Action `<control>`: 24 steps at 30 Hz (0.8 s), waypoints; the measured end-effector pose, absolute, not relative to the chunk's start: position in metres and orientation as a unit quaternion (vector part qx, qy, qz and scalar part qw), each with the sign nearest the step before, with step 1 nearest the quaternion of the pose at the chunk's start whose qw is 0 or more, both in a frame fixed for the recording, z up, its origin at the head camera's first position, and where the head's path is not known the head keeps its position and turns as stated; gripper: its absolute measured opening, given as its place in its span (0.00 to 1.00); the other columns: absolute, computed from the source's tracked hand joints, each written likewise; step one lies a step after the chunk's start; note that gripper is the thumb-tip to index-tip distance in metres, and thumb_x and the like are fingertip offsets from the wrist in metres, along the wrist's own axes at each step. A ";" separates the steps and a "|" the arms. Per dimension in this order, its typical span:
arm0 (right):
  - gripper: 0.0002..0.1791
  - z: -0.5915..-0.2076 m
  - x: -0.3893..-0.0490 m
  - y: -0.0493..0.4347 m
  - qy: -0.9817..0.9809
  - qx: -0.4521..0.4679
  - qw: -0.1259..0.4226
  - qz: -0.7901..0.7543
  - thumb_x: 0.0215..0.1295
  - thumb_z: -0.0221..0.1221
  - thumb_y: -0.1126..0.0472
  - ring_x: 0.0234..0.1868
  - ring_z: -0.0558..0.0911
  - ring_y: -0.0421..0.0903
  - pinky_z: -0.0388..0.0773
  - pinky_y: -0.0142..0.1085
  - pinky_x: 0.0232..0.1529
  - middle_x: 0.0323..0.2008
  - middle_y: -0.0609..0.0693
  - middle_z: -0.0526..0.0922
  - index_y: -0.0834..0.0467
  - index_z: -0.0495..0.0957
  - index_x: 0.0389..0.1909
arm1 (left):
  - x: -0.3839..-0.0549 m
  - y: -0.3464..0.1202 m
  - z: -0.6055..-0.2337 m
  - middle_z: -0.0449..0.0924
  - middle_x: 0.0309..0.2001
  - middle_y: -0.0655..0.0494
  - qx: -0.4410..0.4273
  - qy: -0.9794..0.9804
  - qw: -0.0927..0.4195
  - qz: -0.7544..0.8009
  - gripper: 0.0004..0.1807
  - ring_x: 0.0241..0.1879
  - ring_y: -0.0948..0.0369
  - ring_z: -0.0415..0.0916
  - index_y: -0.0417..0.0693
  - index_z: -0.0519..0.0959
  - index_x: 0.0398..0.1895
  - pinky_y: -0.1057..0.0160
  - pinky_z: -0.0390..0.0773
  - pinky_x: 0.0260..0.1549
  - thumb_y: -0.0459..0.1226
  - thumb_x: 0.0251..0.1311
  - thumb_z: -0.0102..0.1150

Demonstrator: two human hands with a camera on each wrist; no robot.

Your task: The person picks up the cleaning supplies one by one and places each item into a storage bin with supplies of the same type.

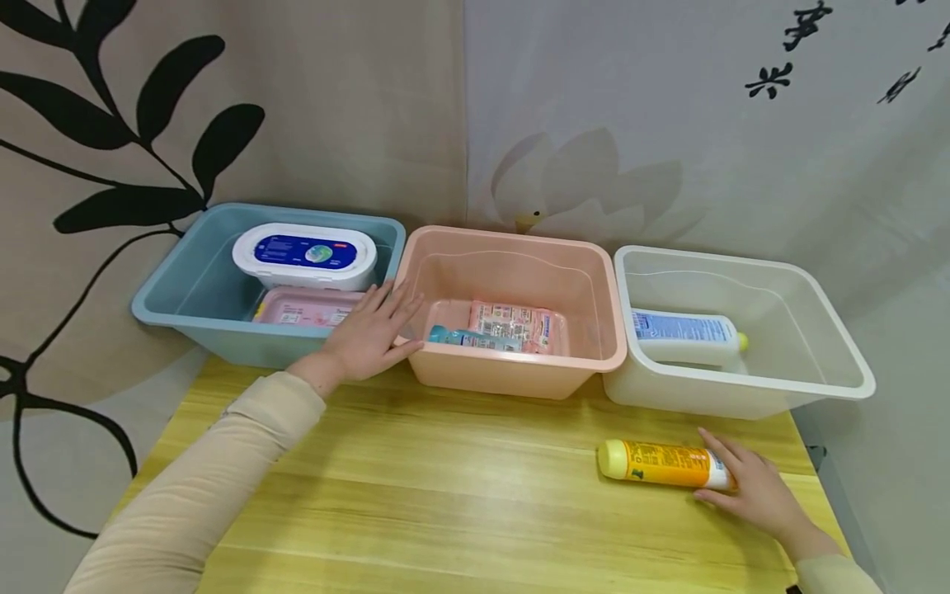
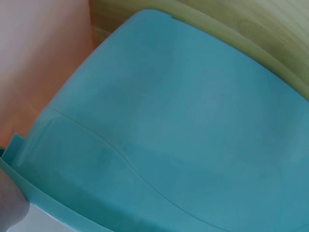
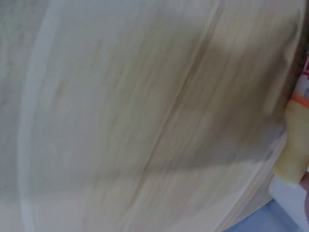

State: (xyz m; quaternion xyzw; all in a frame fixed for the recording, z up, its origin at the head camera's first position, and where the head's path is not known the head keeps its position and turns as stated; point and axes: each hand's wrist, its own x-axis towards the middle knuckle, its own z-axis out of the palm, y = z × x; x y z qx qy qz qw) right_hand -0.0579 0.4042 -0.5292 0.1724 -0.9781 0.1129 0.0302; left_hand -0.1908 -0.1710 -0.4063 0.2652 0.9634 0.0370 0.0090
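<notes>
At lower right of the head view the right hand [image 1: 750,487] lies with loosely straight fingers against the orange-and-yellow bottle [image 1: 656,463] lying on the wooden table [image 1: 445,495], which could roll away, while the flat-fingered left hand [image 1: 367,334] steadies the blue bin [image 1: 171,297].

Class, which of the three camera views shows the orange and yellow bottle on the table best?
The head view: the orange and yellow bottle lies whole on the wooden table, the right hand at its end. The right wrist view catches only a blurred sliver at its edge. The left wrist view shows none of it.
</notes>
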 end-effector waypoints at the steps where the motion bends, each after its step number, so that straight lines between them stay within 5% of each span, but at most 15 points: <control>1: 0.55 -0.530 -0.059 0.404 -0.977 0.178 0.033 0.114 0.38 0.73 0.44 0.46 0.77 0.64 0.68 0.61 0.45 0.51 0.63 0.76 0.52 0.59 0.69 | -0.191 -0.171 -0.406 0.42 0.75 0.44 0.265 0.964 0.009 0.037 0.39 0.73 0.42 0.39 0.48 0.47 0.74 0.46 0.41 0.71 0.58 0.66 0.40; 17: 0.37 -0.524 -0.060 0.395 -0.971 0.187 0.023 0.147 0.39 0.73 0.48 0.41 0.78 0.57 0.76 0.54 0.38 0.42 0.56 0.80 0.56 0.76 0.54 | -0.189 -0.170 -0.403 0.42 0.74 0.42 0.265 0.964 0.016 0.035 0.39 0.73 0.42 0.37 0.46 0.48 0.74 0.46 0.40 0.71 0.57 0.66 0.40; 24: 0.36 -0.521 -0.060 0.392 -0.969 0.180 -0.005 0.169 0.36 0.74 0.58 0.38 0.77 0.48 0.74 0.39 0.32 0.42 0.54 0.79 0.56 0.76 0.53 | -0.189 -0.170 -0.405 0.43 0.74 0.42 0.267 0.963 0.009 0.030 0.39 0.73 0.41 0.38 0.47 0.48 0.74 0.46 0.41 0.71 0.58 0.67 0.39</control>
